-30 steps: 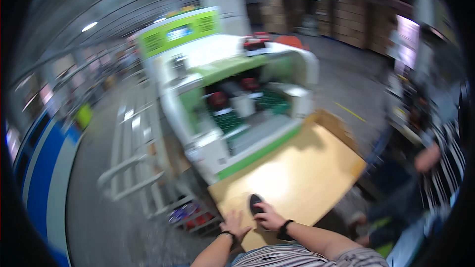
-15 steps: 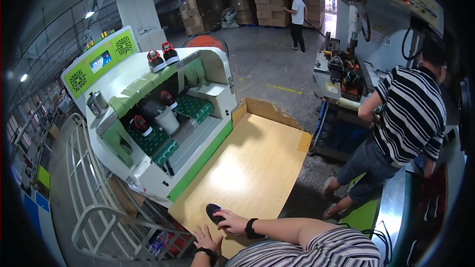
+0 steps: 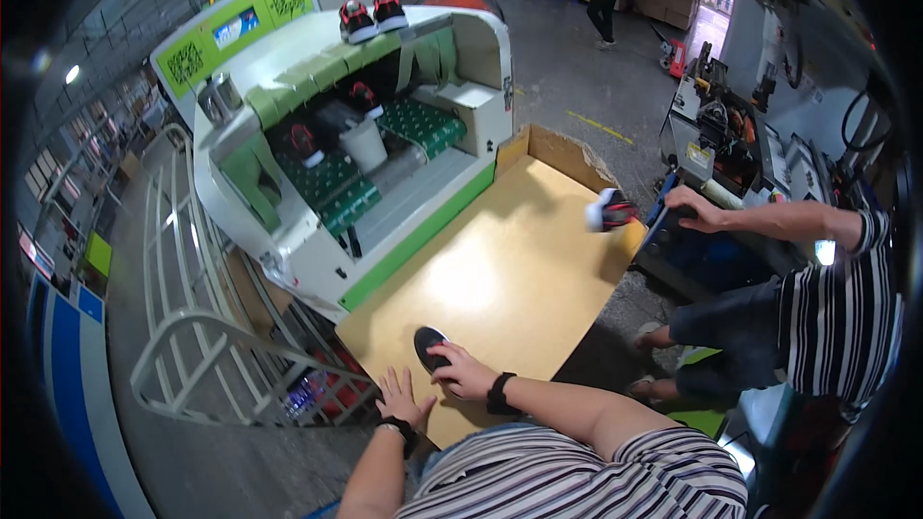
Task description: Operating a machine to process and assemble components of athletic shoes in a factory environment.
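Note:
At the near end of the wooden tabletop (image 3: pixel 538 259), a dark shoe (image 3: pixel 428 346) with a pale edge lies under my right hand (image 3: pixel 463 372). My right fingers curl over its near part; the grip's underside is hidden. My left hand (image 3: pixel 404 398) is open beside it, fingers spread at the table's near left edge, holding nothing. A red, black and white shoe (image 3: pixel 613 211), blurred, is at the far right corner of the tabletop, close to a co-worker's hand (image 3: pixel 700 210).
Left of the table stands a white and green machine (image 3: pixel 423 250) with shoes inside and a pair of shoes (image 3: pixel 373 15) on top. A metal rail rack (image 3: pixel 207 356) borders my left. The co-worker in stripes (image 3: pixel 836 312) stands right, by another machine (image 3: pixel 716 135).
The view has shifted. The co-worker has turned and stretched an arm to the table, where a red and black shoe now appears. My hands stay at the dark shoe and table edge.

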